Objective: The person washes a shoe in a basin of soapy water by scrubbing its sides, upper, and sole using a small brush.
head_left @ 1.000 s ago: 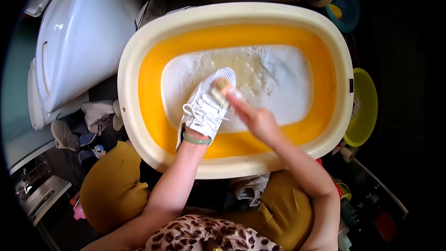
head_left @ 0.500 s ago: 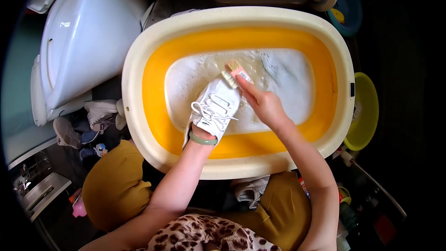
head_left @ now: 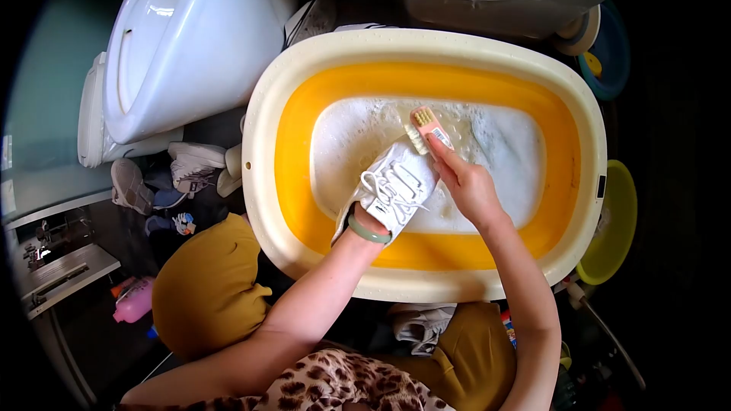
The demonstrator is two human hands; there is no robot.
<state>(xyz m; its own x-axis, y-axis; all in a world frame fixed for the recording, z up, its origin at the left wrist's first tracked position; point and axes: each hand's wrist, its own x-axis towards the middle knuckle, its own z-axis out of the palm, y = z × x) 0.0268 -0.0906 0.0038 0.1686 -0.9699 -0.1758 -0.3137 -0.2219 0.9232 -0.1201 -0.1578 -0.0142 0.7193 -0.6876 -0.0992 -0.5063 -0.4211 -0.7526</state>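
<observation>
A white lace-up sneaker (head_left: 401, 171) is held over the tub, its toe pointing away from me. My left hand (head_left: 368, 221) is pushed into its opening and holds it; the fingers are hidden inside, and a green bangle rings the wrist. My right hand (head_left: 470, 189) is closed around a pink scrub brush (head_left: 437, 130) with pale bristles. Those bristles touch the toe of the sneaker or lie right beside it. Beneath both hands, foamy water (head_left: 343, 141) fills the bottom of the yellow-and-cream tub (head_left: 426, 43).
Several other shoes (head_left: 194, 167) lie on the floor left of the tub, near a white toilet (head_left: 175, 38). One more grey-white shoe (head_left: 421, 327) is between my knees. A lime-green basin (head_left: 618, 224) stands at the right, and a blue basin (head_left: 613, 57) behind it.
The whole view has shifted, so the tub and hands appear farther right and slightly lower. Both hands keep their holds, and the brush stays at the sneaker's toe.
</observation>
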